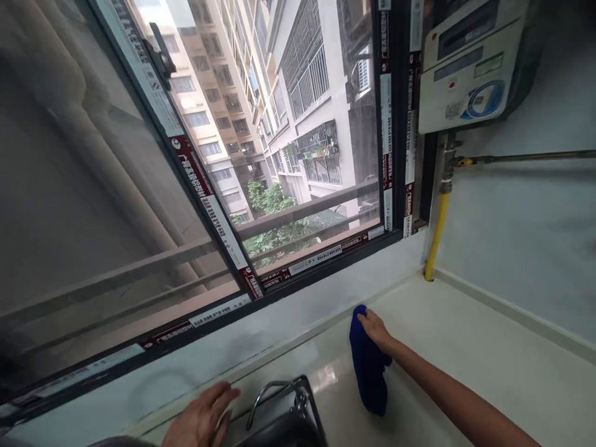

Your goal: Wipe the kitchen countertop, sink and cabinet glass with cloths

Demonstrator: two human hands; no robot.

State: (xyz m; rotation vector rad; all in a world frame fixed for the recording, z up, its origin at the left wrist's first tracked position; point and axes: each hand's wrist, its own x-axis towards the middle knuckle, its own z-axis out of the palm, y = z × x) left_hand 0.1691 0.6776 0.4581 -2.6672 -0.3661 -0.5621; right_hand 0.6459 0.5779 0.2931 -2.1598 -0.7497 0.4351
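A dark blue cloth point(367, 372) hangs in loose folds over the pale countertop, close to the wall under the window. My right hand point(374, 329) pinches its upper end, fingers closed on the fabric. At the bottom of the view, my left hand point(200, 417) has its fingers stretched out, with no held object visible. A thin curved piece shows by its fingers; I cannot tell what it is. Just right of that hand stands a curved metal faucet point(267, 391) at a sink point(311, 406), which the lower edge of the view cuts off.
The pale countertop point(465, 347) runs right to a raised edging along the wall. A yellow pipe point(436, 236) rises from it to a wall-mounted meter point(470, 68). A dark-framed sliding window point(321, 248) with taped labels spans the wall ahead, buildings beyond.
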